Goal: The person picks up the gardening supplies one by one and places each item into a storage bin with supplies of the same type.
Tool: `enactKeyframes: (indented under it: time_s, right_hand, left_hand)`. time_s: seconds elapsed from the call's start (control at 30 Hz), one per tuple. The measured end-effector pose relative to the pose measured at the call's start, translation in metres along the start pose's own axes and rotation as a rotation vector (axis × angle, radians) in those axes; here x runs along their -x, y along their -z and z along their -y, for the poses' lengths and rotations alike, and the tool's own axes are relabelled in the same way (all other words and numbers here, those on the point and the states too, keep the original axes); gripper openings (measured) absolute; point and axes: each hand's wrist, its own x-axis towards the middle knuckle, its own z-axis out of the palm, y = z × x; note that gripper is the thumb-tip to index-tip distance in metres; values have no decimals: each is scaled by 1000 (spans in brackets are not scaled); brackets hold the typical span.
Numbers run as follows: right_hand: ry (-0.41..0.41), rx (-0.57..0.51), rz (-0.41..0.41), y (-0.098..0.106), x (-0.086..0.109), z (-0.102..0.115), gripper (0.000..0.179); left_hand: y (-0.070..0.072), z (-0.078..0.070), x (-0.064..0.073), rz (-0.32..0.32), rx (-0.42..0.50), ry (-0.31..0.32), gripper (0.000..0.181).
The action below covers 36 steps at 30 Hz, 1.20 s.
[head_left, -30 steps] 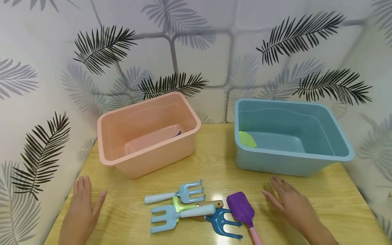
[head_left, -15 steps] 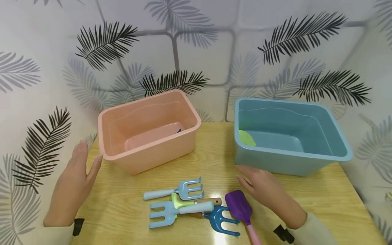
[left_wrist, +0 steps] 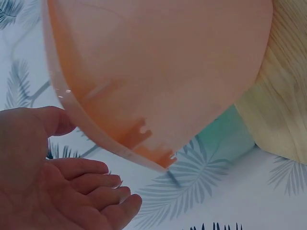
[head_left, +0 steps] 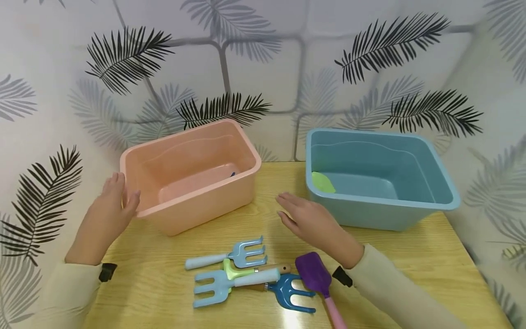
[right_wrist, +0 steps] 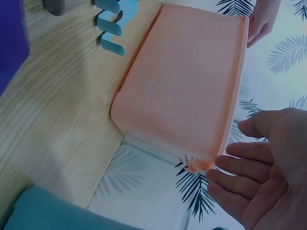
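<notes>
My left hand (head_left: 102, 212) is at the left end of the pink bin (head_left: 209, 201), fingers relaxed. In the left wrist view its thumb lies against or very near the bin's rim (left_wrist: 86, 127); contact is hard to tell. Between the two bins hovers my right hand (head_left: 314, 221), holding nothing, its fingers loosely extended toward the pink bin. From the right wrist view, those fingers (right_wrist: 244, 160) appear close to the bin's right end. A dark blue tip (head_left: 233, 174) shows inside the pink bin; the rest of it is hidden by the front wall.
A blue bin (head_left: 378, 212) with a green piece (head_left: 323, 182) inside stands at right. In front lie a light blue rake (head_left: 246, 254), a light blue fork (head_left: 218, 287), a green tool (head_left: 231, 271), a dark blue fork (head_left: 285, 290) and a purple shovel (head_left: 314, 273).
My left hand has risen from the table's left side to the pink bin's left end. The right hand has moved left, from before the blue bin to between the bins.
</notes>
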Motion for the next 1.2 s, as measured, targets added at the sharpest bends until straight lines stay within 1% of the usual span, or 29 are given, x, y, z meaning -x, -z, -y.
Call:
enactKeyframes:
  time_s: [0.1,0.13,0.2,0.4,0.47,0.53,0.6,0.7,0.8,0.87,1.0,1.07,1.2]
  right_hand:
    - [10,23,-25,-5,-13,1,42]
    - [11,29,-34,-6,-18,1,43]
    - [12,41,-51,-7,-27,2,43]
    - [30,60,-85,-10,-54,5,44]
    - [41,76,-98,-11,-63,4,45]
    - [52,93,-103,-14,-69,3,45]
    - [52,108,-94,-17,-75,1,45]
    - [35,105,-68,-21,-81,-3,45]
    - [29,93,-46,-25,-88,-6,38]
    - [35,84,-34,-27,-93,-9,33]
    - [50,58,-25,-29,-102,-13,27]
    - [52,34,-38,-29,-105,-15,28]
    - [47,-12,-95,-31,-103,-18,27]
  left_hand:
    - [-2,6,-16,-20,-24,-25,67]
    - [-2,7,-21,-20,-28,-25,67]
    - [-3,10,-29,-39,-42,-34,63]
    - [-5,18,-44,-84,-59,-36,55]
    - [-6,20,-50,-104,-58,-48,51]
    - [-7,23,-58,-110,-59,-54,51]
    - [-8,25,-67,-100,-58,-56,54]
    - [-11,28,-80,-33,-47,-37,64]
    - [-15,29,-90,8,-58,-25,65]
    - [-17,31,-95,19,-77,-10,66]
    - [-19,34,-99,-9,-101,31,67]
    - [-20,35,-101,-31,-100,43,66]
    - [-22,33,-102,-69,-81,25,60]
